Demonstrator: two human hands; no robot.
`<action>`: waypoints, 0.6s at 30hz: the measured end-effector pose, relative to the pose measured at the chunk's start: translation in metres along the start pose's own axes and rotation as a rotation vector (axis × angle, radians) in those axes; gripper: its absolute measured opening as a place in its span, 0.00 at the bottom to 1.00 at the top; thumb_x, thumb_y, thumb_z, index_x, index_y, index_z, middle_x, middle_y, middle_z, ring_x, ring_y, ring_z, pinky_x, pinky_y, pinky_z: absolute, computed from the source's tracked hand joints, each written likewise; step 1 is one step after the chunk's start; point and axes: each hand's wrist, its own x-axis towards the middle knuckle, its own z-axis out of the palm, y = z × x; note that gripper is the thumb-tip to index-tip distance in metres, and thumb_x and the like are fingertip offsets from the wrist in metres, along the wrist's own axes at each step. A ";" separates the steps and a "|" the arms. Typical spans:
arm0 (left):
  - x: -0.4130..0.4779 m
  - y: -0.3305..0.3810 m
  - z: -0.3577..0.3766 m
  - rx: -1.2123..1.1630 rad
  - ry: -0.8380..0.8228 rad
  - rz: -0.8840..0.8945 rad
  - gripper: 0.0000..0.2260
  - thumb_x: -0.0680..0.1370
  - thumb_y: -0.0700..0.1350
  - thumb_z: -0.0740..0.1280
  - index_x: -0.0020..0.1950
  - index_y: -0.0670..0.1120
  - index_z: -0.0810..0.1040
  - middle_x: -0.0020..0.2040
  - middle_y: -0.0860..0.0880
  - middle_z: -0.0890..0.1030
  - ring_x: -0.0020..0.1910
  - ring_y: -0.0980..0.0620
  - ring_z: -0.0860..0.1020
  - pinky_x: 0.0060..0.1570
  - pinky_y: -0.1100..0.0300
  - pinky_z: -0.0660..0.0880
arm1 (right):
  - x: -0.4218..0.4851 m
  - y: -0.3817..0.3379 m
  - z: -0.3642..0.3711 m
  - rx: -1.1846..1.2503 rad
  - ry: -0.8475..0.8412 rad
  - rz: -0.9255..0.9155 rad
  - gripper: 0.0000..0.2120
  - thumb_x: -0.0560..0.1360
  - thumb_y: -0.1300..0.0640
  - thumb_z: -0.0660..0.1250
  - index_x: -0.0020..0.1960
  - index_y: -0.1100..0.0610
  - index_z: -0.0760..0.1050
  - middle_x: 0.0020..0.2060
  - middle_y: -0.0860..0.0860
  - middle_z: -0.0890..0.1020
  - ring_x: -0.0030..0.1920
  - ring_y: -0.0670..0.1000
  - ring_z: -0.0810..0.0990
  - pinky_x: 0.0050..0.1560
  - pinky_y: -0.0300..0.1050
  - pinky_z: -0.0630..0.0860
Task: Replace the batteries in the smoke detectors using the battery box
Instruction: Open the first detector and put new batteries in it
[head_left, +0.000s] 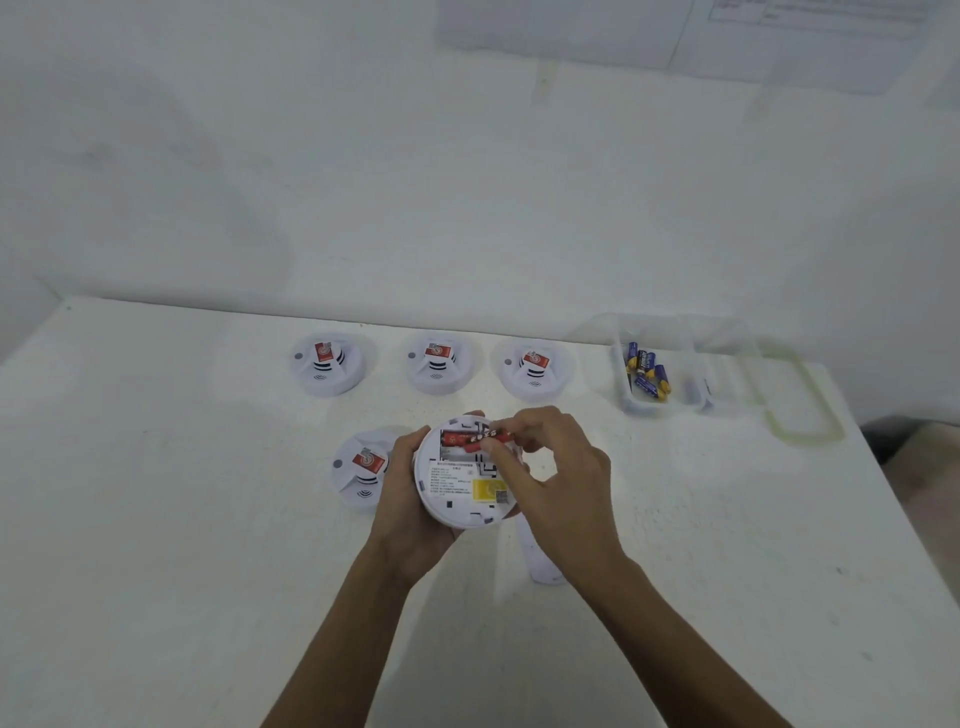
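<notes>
My left hand (410, 499) holds a white round smoke detector (460, 486) with its back turned up, a yellow label on it and its battery bay uncovered. One red battery (456, 439) lies in the bay. My right hand (550, 467) pinches a second red battery (491, 435) at the bay's right end, tilted slightly over the slot. The clear plastic battery box (670, 364) stands at the back right and holds several blue and yellow batteries (647, 371).
Three smoke detectors (328, 364) (439, 361) (535, 366) stand in a row at the back of the white table (156, 519); another (363, 467) sits just left of my left hand. A white cover piece (540, 556) lies under my right wrist. The box lid (795, 395) lies right of the box.
</notes>
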 end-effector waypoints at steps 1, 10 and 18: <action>0.000 0.000 -0.002 0.006 -0.006 0.007 0.18 0.65 0.57 0.61 0.40 0.50 0.87 0.42 0.45 0.85 0.39 0.47 0.84 0.35 0.55 0.81 | -0.001 0.000 0.002 0.001 0.013 0.003 0.14 0.71 0.46 0.68 0.49 0.56 0.79 0.44 0.50 0.83 0.42 0.43 0.78 0.46 0.20 0.71; 0.006 -0.002 -0.009 -0.037 0.103 -0.041 0.25 0.79 0.55 0.49 0.44 0.51 0.86 0.44 0.45 0.85 0.40 0.47 0.84 0.38 0.53 0.82 | -0.016 0.006 0.013 -0.003 0.144 -0.048 0.16 0.74 0.43 0.66 0.49 0.56 0.80 0.44 0.50 0.84 0.44 0.44 0.79 0.48 0.25 0.73; 0.008 -0.007 -0.011 0.014 0.099 0.000 0.18 0.73 0.59 0.60 0.40 0.52 0.86 0.41 0.47 0.85 0.37 0.50 0.84 0.38 0.56 0.82 | -0.025 0.006 0.022 0.044 0.213 0.048 0.10 0.71 0.53 0.70 0.47 0.58 0.82 0.46 0.52 0.83 0.45 0.40 0.77 0.51 0.20 0.69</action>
